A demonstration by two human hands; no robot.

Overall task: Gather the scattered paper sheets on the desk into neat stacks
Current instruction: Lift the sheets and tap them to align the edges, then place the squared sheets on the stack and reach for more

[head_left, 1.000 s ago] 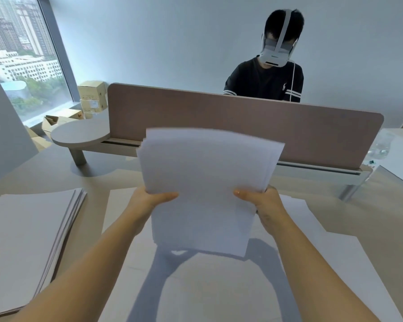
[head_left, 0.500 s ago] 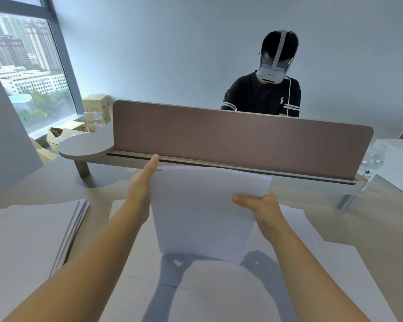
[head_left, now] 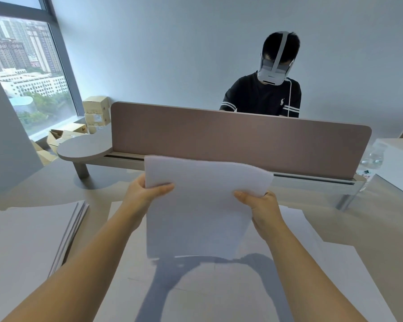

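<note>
- Head view: the left hand [head_left: 142, 196] grips the left edge of a bundle of white sheets [head_left: 197, 205], thumb laid across the front face near the top corner and the fingers hidden behind the paper.
- The right hand [head_left: 262, 206] grips the bundle's right edge, thumb on the front face pointing inward, fingers curled round the back.
- The bundle stands nearly upright between the two hands, its lower edge at or just above the loose sheets [head_left: 316, 249] spread flat on the desk [head_left: 382, 219]; whether it touches them cannot be told. The top edges of the bundle are slightly fanned and bend away from the camera.
- A dark shadow of the bundle and forearms falls on the flat sheets beneath.
- To the left lies a separate stack of paper [head_left: 30, 238], its right edge showing many layered sheets, well apart from the held bundle.
- Behind the bundle a brown divider panel [head_left: 237, 140] runs across the desk, mounted on a low shelf [head_left: 84, 148] with a rounded left end.
- Beyond the panel sits another person [head_left: 261, 96] in a black shirt wearing a white headset.
- Cardboard boxes [head_left: 96, 112] are piled by the window [head_left: 26, 73] at far left.
- A clear plastic bottle [head_left: 373, 156] stands at the right end of the panel, beside a white box [head_left: 400, 161].
</note>
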